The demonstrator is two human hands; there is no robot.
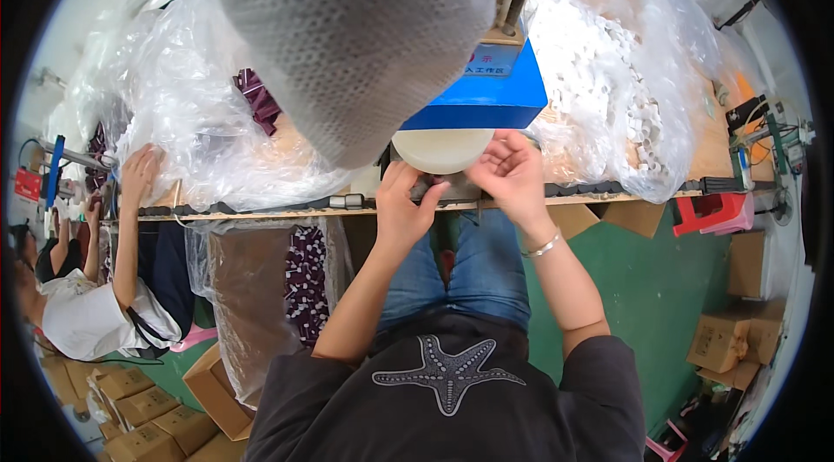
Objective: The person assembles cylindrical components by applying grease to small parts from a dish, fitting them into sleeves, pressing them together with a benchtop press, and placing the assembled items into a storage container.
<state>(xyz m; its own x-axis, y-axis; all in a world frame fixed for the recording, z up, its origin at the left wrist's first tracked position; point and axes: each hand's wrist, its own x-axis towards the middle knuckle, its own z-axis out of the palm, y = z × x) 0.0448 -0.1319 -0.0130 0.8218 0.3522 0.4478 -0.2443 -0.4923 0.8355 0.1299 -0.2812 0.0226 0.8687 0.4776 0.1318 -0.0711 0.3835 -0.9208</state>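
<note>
- At the bench edge (608, 198), both your hands meet just under the blue block (482, 97) of the machine.
- Your left hand (404, 201): fingers curled in, thumb and fingertips pinched on a small dark part (428, 190) at the bench lip. The part is too small to identify.
- Your right hand (511, 173): fingers bent and close together, tips touching the same spot from the other side, just below the pale round disc (443, 149). Can't tell whether it actually grips the part or only steadies it.
- A bracelet (545, 245) sits on your right wrist.
- The pale disc sits directly beneath the blue block, touching or nearly touching your right fingertips.
- To your right on the bench: a heap of small white pieces (608, 62) under clear plastic sheet.
- To your left: more clear plastic bags (187, 88), with dark purple items (259, 101) inside one.
- Below the bench on the left: a hanging clear bag (261, 288) with dark pieces in it.
- Far left: a co-worker's hand (139, 168) rests on the plastic, well apart from yours.
- Cardboard boxes (130, 414) stand on the green floor.
</note>
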